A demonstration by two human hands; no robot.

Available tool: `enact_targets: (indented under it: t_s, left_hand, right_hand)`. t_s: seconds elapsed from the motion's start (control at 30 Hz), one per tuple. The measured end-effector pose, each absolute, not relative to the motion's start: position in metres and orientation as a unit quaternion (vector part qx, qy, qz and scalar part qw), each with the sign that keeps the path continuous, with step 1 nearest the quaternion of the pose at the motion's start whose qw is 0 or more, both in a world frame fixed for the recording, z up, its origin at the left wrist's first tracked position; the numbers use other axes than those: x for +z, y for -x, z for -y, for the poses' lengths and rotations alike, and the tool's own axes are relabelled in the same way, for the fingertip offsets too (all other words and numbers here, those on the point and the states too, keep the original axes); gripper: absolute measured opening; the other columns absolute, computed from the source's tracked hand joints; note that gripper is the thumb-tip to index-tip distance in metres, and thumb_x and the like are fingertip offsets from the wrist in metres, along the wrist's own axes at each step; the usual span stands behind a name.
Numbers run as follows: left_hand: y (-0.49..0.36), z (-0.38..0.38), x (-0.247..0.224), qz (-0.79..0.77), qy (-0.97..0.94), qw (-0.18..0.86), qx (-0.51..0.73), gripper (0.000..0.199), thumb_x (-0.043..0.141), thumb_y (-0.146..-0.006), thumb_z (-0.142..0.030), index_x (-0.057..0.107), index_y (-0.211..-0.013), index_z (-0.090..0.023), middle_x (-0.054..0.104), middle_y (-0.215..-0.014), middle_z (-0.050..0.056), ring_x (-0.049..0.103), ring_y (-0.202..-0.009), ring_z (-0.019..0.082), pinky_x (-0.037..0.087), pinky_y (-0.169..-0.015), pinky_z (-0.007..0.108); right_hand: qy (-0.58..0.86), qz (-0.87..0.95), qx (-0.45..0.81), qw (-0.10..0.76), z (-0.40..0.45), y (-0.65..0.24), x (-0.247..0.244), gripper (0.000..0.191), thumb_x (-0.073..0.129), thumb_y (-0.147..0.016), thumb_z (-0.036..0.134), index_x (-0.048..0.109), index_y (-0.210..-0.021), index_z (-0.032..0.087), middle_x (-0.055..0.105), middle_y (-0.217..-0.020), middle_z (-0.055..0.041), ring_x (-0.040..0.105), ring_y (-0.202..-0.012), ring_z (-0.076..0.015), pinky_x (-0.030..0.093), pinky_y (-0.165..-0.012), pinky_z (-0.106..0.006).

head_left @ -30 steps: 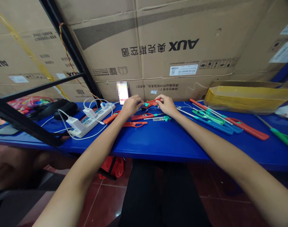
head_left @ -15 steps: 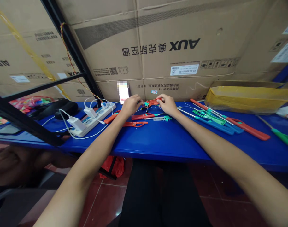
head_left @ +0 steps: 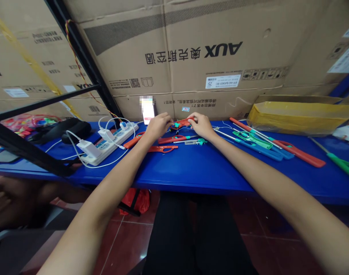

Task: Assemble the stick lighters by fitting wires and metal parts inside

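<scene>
Both hands meet over the back of the blue table. My right hand (head_left: pixel 202 124) is closed on one end of a red lighter casing (head_left: pixel 186 122), part of a long-nosed stick lighter. At the casing's left end, by a small green part (head_left: pixel 177 125), my left hand (head_left: pixel 159 124) is pinched; what its fingertips hold is too small to make out. Just in front lie a red stick lighter (head_left: pixel 169 140), a red casing half (head_left: pixel 165 149) and a metal rod piece with a green end (head_left: pixel 195 142). Partly behind my left wrist is another red casing (head_left: pixel 134 140).
Left stands a white power strip (head_left: pixel 108 144) with chargers and cables, beside a black rack post (head_left: pixel 85 57). A lit phone (head_left: pixel 148 111) leans on the large carton (head_left: pixel 174 23). Blue lighters (head_left: pixel 260 151), a long red lighter (head_left: pixel 302 152) and a yellow-taped box (head_left: pixel 300 116) are right. Someone sits at left.
The camera view has shifted slightly. Both hands stay at the red casing, with only small finger movement visible.
</scene>
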State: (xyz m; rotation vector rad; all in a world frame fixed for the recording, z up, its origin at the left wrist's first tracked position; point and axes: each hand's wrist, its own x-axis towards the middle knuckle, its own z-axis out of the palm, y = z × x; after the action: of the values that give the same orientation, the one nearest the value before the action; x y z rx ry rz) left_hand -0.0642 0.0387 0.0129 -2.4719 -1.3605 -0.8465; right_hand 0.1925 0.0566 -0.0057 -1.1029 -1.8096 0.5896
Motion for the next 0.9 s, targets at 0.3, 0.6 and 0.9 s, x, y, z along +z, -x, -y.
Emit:
enact_targets:
  t_s: [0.3, 0.6, 0.9]
  left_hand:
    - [0.0632, -0.0369, 0.0143, 0.452, 0.841, 0.09, -0.285, 0.017, 0.062, -0.103, -0.018, 0.078, -0.098, -0.022, 0.073, -0.104, 0.009, 0.069, -0.094, 0.023, 0.052, -0.079, 0.035]
    - [0.0643, -0.0375, 0.0142, 0.459, 0.835, 0.102, -0.284, 0.016, 0.063, -0.102, -0.017, 0.078, -0.098, -0.022, 0.073, -0.102, 0.009, 0.069, -0.092, 0.023, 0.052, -0.076, 0.034]
    - [0.0628, -0.0359, 0.0141, 0.468, 0.823, 0.091, -0.308, 0.01, 0.069, -0.101, -0.019, 0.076, -0.098, -0.024, 0.072, -0.101, 0.008, 0.067, -0.093, 0.024, 0.051, -0.078, 0.036]
  right_hand:
    - [0.452, 0.736, 0.23, 0.449, -0.0547, -0.1946, -0.003, 0.013, 0.064, -0.1, 0.023, 0.077, -0.104, 0.024, 0.081, -0.089, -0.006, 0.077, -0.083, -0.0253, 0.057, -0.084, -0.04]
    - [0.448, 0.733, 0.248, 0.447, -0.0519, -0.1928, -0.0003, 0.012, 0.067, -0.099, 0.027, 0.077, -0.106, 0.025, 0.082, -0.088, -0.0054, 0.078, -0.082, -0.0247, 0.059, -0.087, -0.04]
    - [0.447, 0.73, 0.263, 0.444, -0.0521, -0.1921, 0.0007, 0.012, 0.066, -0.101, 0.024, 0.076, -0.107, 0.023, 0.084, -0.093, -0.0073, 0.076, -0.077, -0.023, 0.06, -0.085, -0.04]
